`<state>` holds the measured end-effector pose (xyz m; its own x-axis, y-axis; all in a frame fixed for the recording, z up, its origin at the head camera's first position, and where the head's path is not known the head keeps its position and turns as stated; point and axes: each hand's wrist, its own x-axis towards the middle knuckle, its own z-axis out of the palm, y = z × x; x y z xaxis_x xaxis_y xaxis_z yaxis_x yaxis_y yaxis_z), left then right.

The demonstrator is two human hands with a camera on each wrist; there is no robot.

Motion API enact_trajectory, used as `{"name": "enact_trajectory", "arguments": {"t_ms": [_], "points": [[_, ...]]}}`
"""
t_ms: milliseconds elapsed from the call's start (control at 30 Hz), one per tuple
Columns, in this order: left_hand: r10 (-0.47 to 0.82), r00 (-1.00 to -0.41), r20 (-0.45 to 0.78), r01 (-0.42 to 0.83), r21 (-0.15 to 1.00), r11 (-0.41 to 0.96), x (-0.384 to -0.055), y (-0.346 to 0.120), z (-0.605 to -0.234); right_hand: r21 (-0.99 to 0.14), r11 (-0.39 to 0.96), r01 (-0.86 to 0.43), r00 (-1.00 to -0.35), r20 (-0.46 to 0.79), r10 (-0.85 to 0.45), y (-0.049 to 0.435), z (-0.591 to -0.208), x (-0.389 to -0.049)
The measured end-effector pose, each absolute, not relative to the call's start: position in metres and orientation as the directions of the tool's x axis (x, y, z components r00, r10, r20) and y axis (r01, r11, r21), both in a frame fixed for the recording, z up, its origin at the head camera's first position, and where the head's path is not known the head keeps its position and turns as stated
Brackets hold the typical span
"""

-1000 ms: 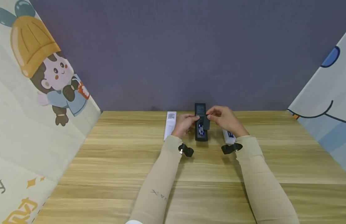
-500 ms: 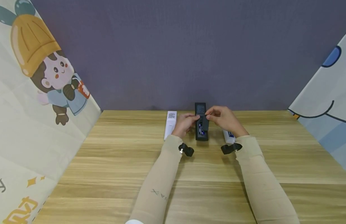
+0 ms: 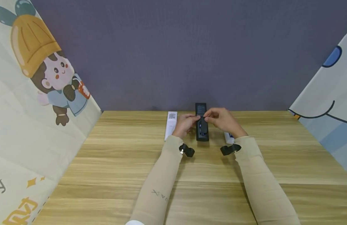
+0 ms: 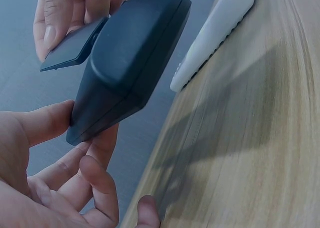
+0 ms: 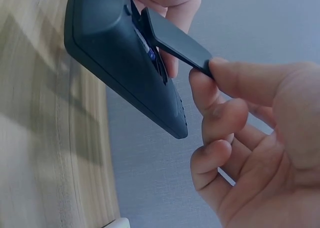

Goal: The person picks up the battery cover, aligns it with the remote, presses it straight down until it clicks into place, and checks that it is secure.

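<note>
My left hand [image 3: 185, 125] grips a black remote control [image 3: 200, 108] by its side, thumb on the back face and fingers beneath. Seen from the left wrist, the remote [image 4: 135, 42] is raised off the table. Between thumb and forefinger, my right hand [image 3: 223, 120] pinches the far end of a black battery cover [image 5: 180, 40]. The cover slants up from the open battery compartment, its other end right at the compartment's edge. Inside, a blue-and-silver battery [image 5: 145, 45] shows in the right wrist view; the cover hides part of the compartment.
A white remote control [image 3: 170, 126] lies face down left of my left hand. Another white remote [image 3: 229, 138], with a dark blue battery showing, lies partly hidden beneath my right wrist. The wooden table [image 3: 201, 187] ends at a grey-purple wall [image 3: 173, 56].
My right hand has moved left with the battery cover, from beside the black remote to over its compartment, covering more of the batteries. The left hand keeps its hold.
</note>
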<state>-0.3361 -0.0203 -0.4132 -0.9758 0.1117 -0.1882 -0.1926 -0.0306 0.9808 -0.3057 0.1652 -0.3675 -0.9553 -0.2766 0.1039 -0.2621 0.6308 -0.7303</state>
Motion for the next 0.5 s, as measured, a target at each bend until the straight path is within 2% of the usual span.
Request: {"name": "enact_trajectory", "arguments": {"t_ms": [500], "points": [[0.116, -0.975, -0.188, -0.191, 0.982, -0.013, -0.3368, -0.0209, -0.4150, -0.734, 0.628, -0.259, -0.950, 0.078, -0.301, 0.1627, -0.3686, -0.3063]]}}
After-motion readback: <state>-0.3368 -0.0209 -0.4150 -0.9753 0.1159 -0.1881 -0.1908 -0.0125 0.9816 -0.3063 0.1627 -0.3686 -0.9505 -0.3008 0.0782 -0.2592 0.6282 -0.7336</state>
